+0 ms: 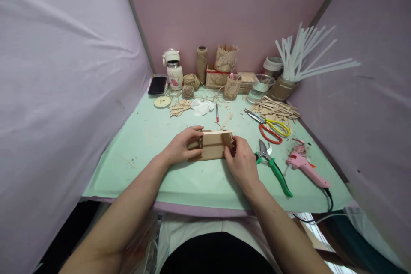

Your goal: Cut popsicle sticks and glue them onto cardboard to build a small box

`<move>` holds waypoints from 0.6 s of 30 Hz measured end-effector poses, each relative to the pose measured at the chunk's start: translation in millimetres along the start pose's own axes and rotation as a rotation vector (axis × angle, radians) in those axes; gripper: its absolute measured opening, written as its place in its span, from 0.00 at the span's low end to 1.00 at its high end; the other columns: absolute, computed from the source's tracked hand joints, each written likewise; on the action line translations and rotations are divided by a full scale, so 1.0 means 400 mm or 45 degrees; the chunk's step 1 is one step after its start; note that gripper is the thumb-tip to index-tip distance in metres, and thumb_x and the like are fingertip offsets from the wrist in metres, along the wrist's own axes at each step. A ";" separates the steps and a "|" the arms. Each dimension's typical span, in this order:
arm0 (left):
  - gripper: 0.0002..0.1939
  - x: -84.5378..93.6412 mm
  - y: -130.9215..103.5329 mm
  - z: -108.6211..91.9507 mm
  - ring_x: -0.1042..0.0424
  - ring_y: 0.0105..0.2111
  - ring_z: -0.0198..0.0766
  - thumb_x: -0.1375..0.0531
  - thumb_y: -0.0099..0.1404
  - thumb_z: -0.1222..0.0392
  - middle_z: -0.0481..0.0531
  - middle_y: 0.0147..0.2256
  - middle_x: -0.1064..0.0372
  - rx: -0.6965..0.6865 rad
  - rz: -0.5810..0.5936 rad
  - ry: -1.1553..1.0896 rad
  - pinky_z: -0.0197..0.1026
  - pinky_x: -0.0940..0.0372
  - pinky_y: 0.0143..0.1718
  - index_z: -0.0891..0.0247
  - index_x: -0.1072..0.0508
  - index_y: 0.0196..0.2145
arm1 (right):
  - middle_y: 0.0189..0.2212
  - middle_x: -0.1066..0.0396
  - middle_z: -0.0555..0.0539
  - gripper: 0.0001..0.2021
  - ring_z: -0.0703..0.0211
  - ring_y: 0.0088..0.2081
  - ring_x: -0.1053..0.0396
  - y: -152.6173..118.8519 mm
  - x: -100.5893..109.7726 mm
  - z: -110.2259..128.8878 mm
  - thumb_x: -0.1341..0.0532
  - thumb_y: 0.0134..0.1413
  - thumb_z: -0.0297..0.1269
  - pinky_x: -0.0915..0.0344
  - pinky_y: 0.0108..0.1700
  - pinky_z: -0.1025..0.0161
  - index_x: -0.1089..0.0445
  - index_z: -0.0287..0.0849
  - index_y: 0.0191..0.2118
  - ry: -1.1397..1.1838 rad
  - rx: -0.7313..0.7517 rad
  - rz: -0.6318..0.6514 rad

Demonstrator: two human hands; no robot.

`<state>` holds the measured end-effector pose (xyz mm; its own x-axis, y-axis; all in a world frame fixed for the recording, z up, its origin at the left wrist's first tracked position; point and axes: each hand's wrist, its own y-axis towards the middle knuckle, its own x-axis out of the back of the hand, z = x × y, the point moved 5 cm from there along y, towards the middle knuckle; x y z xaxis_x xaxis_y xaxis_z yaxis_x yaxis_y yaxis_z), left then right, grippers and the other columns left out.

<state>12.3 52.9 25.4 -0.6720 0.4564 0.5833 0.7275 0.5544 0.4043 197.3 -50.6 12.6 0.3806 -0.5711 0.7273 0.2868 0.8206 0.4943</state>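
Observation:
A small brown cardboard box (213, 151) rests on the pale green table in front of me, with upright pieces at its left and right. Along its upper edge lies a thin light wooden strip (218, 132). My left hand (183, 144) grips the left upright piece between thumb and fingers. On the other side, my right hand (240, 158) holds the right upright piece, its thumb on the inner face and its fingers partly hidden behind.
Green pruning shears (278, 175), a pink glue gun (308, 169) and red-and-yellow scissors (271, 128) lie to the right. Behind are wooden sticks (276, 109), a red pen (217, 113), white tissue (202, 107), twine (192, 81), a bottle (175, 77) and a water bowl (259, 90).

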 end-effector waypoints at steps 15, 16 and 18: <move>0.23 -0.002 0.000 0.002 0.37 0.61 0.51 0.34 0.57 0.62 0.64 0.58 0.37 0.001 0.011 -0.039 0.54 0.36 0.58 0.60 0.33 0.50 | 0.42 0.29 0.33 0.23 0.38 0.46 0.31 -0.027 0.318 -0.164 0.44 0.58 0.52 0.35 0.47 0.42 0.32 0.40 0.50 -0.351 -0.169 -0.141; 0.23 -0.002 0.000 0.002 0.37 0.61 0.50 0.34 0.57 0.63 0.64 0.58 0.37 -0.001 0.010 -0.038 0.54 0.36 0.58 0.60 0.33 0.50 | 0.42 0.29 0.31 0.24 0.35 0.48 0.31 -0.029 0.340 -0.217 0.44 0.57 0.53 0.36 0.47 0.41 0.31 0.39 0.50 -0.448 -0.238 -0.099; 0.23 -0.002 0.001 0.002 0.37 0.60 0.50 0.34 0.57 0.63 0.64 0.58 0.37 -0.006 0.007 -0.025 0.55 0.37 0.58 0.60 0.33 0.50 | 0.41 0.29 0.27 0.25 0.32 0.47 0.31 -0.039 0.363 -0.324 0.42 0.54 0.56 0.37 0.44 0.41 0.29 0.39 0.47 -0.581 -0.363 0.033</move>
<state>12.9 53.3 24.7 -0.6706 0.4731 0.5714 0.7317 0.5487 0.4044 362.2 -149.1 48.8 -0.0116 -0.4315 0.9020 0.5341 0.7599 0.3705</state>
